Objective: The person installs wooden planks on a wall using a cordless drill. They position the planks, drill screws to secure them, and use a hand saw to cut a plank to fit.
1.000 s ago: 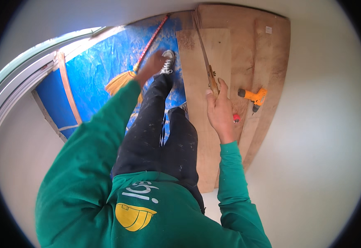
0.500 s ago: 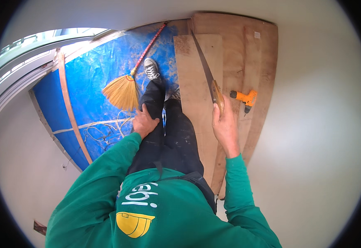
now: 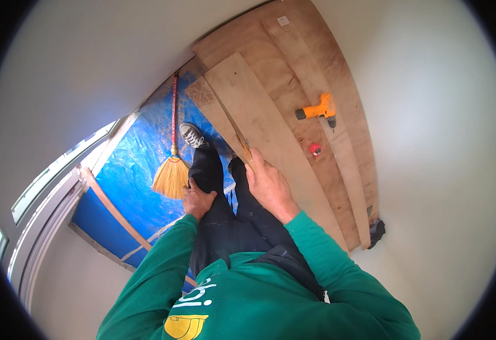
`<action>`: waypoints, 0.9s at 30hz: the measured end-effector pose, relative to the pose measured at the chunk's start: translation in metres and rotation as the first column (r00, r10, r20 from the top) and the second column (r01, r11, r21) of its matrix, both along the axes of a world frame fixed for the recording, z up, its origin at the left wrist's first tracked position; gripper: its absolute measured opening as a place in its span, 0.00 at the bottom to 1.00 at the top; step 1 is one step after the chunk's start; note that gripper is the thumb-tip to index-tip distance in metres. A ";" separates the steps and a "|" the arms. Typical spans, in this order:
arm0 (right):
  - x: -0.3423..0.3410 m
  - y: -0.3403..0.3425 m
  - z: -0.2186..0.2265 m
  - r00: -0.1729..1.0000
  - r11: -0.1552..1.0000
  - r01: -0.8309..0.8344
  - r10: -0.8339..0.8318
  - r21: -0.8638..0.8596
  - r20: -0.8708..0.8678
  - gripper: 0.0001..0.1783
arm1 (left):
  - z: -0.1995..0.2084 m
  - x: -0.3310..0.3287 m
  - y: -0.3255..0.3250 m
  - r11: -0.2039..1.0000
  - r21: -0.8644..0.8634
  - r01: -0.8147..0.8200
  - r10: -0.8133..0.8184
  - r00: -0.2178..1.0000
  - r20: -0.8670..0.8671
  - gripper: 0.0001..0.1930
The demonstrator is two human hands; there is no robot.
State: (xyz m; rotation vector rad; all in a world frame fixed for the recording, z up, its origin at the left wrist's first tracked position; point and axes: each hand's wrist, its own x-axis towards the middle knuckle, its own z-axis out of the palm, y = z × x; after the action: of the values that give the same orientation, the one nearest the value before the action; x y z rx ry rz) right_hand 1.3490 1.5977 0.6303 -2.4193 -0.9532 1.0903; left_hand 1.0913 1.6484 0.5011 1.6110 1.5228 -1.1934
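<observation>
My right hand point(image 3: 270, 186) is wrapped round the wooden handle of a handsaw point(image 3: 245, 148). The saw's thin blade points away from me and crosses the left part of a light plywood board point(image 3: 276, 127). Seen almost edge-on, the blade does not show whether its teeth touch the wood. On my bent left knee rests my left hand point(image 3: 198, 200), thumb and fingers apart, with no tool in it. My left shoe point(image 3: 193, 136) is beside the board, on blue sheeting.
A straw broom point(image 3: 172, 177) lies left of my foot on the blue tarp point(image 3: 126, 170). An orange cordless drill point(image 3: 320, 107) and a small red object point(image 3: 315, 149) lie on the stacked boards point(image 3: 299, 73). Something black point(image 3: 376, 233) sits by the right wall. A window frame point(image 3: 60, 198) is at left.
My right hand has brought the saw left and lower, from over the boards' middle to the light board's left part. My view has turned, and the red object now shows.
</observation>
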 end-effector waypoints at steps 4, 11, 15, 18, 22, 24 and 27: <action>0.003 0.018 -0.031 0.998 0.979 -0.018 0.005 0.204 0.061 0.28 | -0.014 -0.020 -0.007 0.998 0.028 0.058 -0.060 0.996 0.066 0.62; 0.008 0.018 -0.001 0.996 0.993 0.027 -0.037 -0.115 -0.086 0.25 | 0.022 0.050 0.006 0.958 0.215 -0.188 -0.009 0.732 0.682 0.43; 0.013 0.027 -0.011 0.988 0.988 0.110 -0.096 0.110 -0.125 0.21 | 0.075 0.146 0.018 0.513 -0.729 -0.453 0.838 0.079 0.540 0.53; 0.016 0.028 -0.006 0.964 0.988 0.153 -0.142 0.032 -0.223 0.21 | 0.116 0.178 0.016 0.305 -0.869 -0.390 0.921 -0.110 0.373 0.46; 0.011 0.019 0.005 0.997 0.998 0.045 -0.043 0.036 -0.062 0.20 | 0.133 0.188 0.014 -0.070 -0.800 -0.596 0.967 -0.237 0.092 0.36; 0.011 0.025 -0.002 0.998 0.997 0.032 -0.028 0.071 -0.058 0.20 | 0.121 0.189 0.018 -0.083 -0.786 -0.612 0.946 -0.297 0.131 0.35; 0.013 0.041 -0.017 0.993 0.997 0.012 -0.002 0.081 -0.117 0.20 | 0.091 0.192 0.033 0.013 -0.858 -0.513 0.914 -0.342 0.218 0.35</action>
State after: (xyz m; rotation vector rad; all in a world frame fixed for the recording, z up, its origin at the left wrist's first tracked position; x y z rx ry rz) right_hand 1.3619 1.6386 0.6132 -2.2648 -0.9318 1.1537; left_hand 1.2831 1.6812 0.5921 0.1814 0.9923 0.2731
